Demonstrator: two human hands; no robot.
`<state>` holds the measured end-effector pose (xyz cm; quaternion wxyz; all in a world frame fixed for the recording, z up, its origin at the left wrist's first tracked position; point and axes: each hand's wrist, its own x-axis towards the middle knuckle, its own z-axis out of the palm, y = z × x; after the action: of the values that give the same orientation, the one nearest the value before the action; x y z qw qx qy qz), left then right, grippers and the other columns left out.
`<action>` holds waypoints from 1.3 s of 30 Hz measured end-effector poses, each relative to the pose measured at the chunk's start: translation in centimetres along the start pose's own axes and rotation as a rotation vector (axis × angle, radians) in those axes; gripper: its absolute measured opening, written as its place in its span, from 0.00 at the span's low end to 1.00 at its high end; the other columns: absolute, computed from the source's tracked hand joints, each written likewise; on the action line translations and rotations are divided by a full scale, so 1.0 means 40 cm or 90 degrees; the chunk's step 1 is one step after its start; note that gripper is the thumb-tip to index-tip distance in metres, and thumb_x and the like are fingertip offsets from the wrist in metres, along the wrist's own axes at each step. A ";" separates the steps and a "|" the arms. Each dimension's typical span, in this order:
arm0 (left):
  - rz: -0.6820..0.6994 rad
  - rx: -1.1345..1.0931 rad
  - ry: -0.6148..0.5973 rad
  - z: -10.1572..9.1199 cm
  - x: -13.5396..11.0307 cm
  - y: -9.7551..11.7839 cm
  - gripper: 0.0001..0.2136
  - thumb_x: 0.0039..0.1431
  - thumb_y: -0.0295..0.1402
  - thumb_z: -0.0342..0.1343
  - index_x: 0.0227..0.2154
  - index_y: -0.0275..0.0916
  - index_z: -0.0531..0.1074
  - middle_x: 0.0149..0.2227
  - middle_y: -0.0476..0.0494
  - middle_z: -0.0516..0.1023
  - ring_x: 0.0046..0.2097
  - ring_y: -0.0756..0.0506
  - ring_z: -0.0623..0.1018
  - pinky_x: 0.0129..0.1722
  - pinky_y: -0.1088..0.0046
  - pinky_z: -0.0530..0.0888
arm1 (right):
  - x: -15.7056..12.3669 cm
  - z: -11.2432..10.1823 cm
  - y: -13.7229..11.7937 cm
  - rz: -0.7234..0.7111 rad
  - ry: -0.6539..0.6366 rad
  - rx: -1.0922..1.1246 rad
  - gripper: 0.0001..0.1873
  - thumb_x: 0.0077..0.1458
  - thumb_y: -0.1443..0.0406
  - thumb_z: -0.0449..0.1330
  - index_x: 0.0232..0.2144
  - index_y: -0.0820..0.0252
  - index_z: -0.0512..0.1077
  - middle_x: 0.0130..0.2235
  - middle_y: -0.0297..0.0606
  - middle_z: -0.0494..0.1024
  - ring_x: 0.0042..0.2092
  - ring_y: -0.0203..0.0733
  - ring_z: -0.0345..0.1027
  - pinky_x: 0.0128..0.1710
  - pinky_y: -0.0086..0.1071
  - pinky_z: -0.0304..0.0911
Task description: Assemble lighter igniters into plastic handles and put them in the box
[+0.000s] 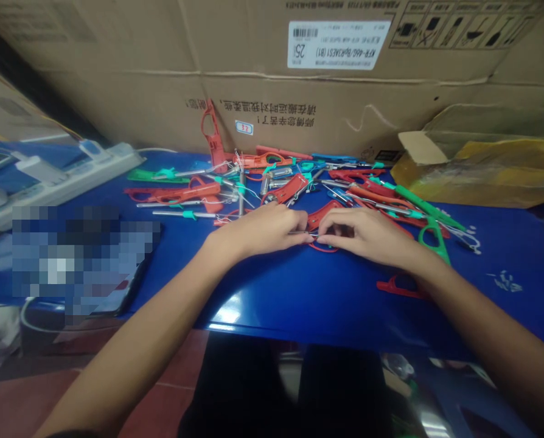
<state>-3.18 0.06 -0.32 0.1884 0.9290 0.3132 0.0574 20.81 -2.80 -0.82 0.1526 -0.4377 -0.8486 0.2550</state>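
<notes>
The left hand (269, 230) and the right hand (367, 234) meet over the middle of the blue table (272, 292), fingertips nearly together. The left grip is closed, thumb and fingers pinching a thin piece (314, 235); the right grip is pinched closed too, at the other end of the same piece. Fingers hide most of it, so its full shape cannot be told. A red part (322, 215) shows just behind and below the fingertips; whether either hand touches it cannot be told. Beyond the hands a loose heap runs along the table's far edge: red handles, metal rods, white wires, small teal clips and some blue parts. On the heap's left, one metal rod (169, 213) lies with a teal clip (188, 215) around it; on its right, a long green piece (420, 202) slants toward the right forearm. One red handle (216, 149) stands tilted at the far edge, against a large cardboard box (117, 55) with upside-down print. Near the right forearm lies another red piece (390, 288), partly covered, and small pale bits (507, 281) are scattered toward the table's right edge. A brown carton (491, 173) sits by the far right corner. Toward the left edge are a white power strip (71, 176) with plugs in it and, nearer, a pixelated item (84, 261).
</notes>
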 end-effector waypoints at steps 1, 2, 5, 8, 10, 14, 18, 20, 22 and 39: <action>-0.001 0.000 0.002 0.000 0.000 0.000 0.11 0.69 0.41 0.55 0.36 0.38 0.75 0.28 0.48 0.78 0.27 0.49 0.72 0.29 0.73 0.58 | 0.001 0.004 -0.001 0.001 0.010 -0.010 0.10 0.63 0.57 0.61 0.36 0.55 0.77 0.32 0.34 0.79 0.32 0.39 0.69 0.33 0.33 0.56; -0.001 0.000 0.005 0.000 -0.001 0.000 0.11 0.69 0.41 0.55 0.36 0.38 0.75 0.28 0.48 0.77 0.27 0.49 0.72 0.29 0.72 0.58 | 0.001 0.007 0.000 0.001 0.017 -0.014 0.10 0.63 0.57 0.61 0.36 0.55 0.77 0.32 0.34 0.79 0.32 0.39 0.69 0.33 0.33 0.56; 0.002 -0.002 0.018 0.002 -0.001 0.000 0.11 0.70 0.40 0.54 0.38 0.38 0.74 0.27 0.49 0.76 0.27 0.49 0.72 0.28 0.72 0.58 | 0.000 0.011 0.003 -0.005 0.023 -0.001 0.10 0.64 0.56 0.60 0.37 0.55 0.77 0.33 0.34 0.79 0.32 0.39 0.69 0.33 0.33 0.57; 0.017 0.007 0.029 0.003 -0.001 0.002 0.08 0.70 0.37 0.54 0.40 0.39 0.73 0.27 0.50 0.75 0.27 0.49 0.71 0.29 0.72 0.59 | -0.001 0.010 0.008 -0.007 0.018 0.014 0.11 0.64 0.56 0.60 0.37 0.55 0.77 0.34 0.35 0.80 0.32 0.39 0.69 0.33 0.34 0.57; 0.030 0.018 0.033 0.004 0.000 0.003 0.07 0.70 0.36 0.54 0.41 0.40 0.73 0.27 0.50 0.75 0.27 0.49 0.72 0.29 0.72 0.59 | 0.000 0.008 0.009 -0.009 0.010 0.019 0.12 0.65 0.56 0.59 0.38 0.55 0.78 0.36 0.36 0.81 0.33 0.40 0.70 0.34 0.34 0.58; 0.037 0.063 0.040 0.006 0.001 0.002 0.07 0.71 0.36 0.52 0.41 0.40 0.73 0.27 0.49 0.76 0.28 0.48 0.73 0.30 0.71 0.60 | 0.003 0.007 0.009 -0.012 -0.001 0.032 0.12 0.65 0.56 0.58 0.38 0.55 0.78 0.38 0.37 0.82 0.36 0.41 0.71 0.35 0.35 0.59; 0.031 0.129 0.054 0.013 0.005 0.003 0.08 0.71 0.37 0.51 0.41 0.40 0.73 0.28 0.47 0.77 0.30 0.46 0.75 0.33 0.69 0.63 | 0.004 0.011 0.008 0.007 0.006 0.041 0.12 0.64 0.56 0.59 0.37 0.56 0.77 0.36 0.36 0.81 0.34 0.41 0.70 0.34 0.35 0.58; 0.020 0.152 0.059 0.017 0.007 0.006 0.09 0.71 0.37 0.50 0.42 0.39 0.72 0.29 0.46 0.78 0.30 0.45 0.76 0.34 0.68 0.64 | 0.003 0.013 0.007 0.015 0.013 0.042 0.12 0.64 0.56 0.59 0.37 0.56 0.77 0.34 0.36 0.80 0.33 0.40 0.69 0.33 0.34 0.57; 0.007 0.168 0.067 0.019 0.009 0.009 0.09 0.71 0.37 0.50 0.43 0.39 0.72 0.29 0.46 0.78 0.30 0.45 0.76 0.33 0.68 0.64 | 0.003 0.015 0.006 0.016 0.020 0.042 0.12 0.64 0.55 0.59 0.37 0.56 0.76 0.33 0.35 0.78 0.31 0.39 0.67 0.33 0.34 0.56; 0.010 0.170 0.070 0.023 0.011 0.005 0.08 0.70 0.36 0.50 0.42 0.39 0.70 0.29 0.47 0.78 0.29 0.44 0.76 0.31 0.69 0.61 | 0.008 0.016 0.000 -0.001 0.012 0.053 0.11 0.64 0.57 0.58 0.36 0.57 0.74 0.32 0.35 0.76 0.31 0.39 0.66 0.33 0.33 0.57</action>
<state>-2.53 -0.10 -1.09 0.0449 0.9437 0.3207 0.0671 20.30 -2.73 -1.32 0.1787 -0.4327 -0.8360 0.2862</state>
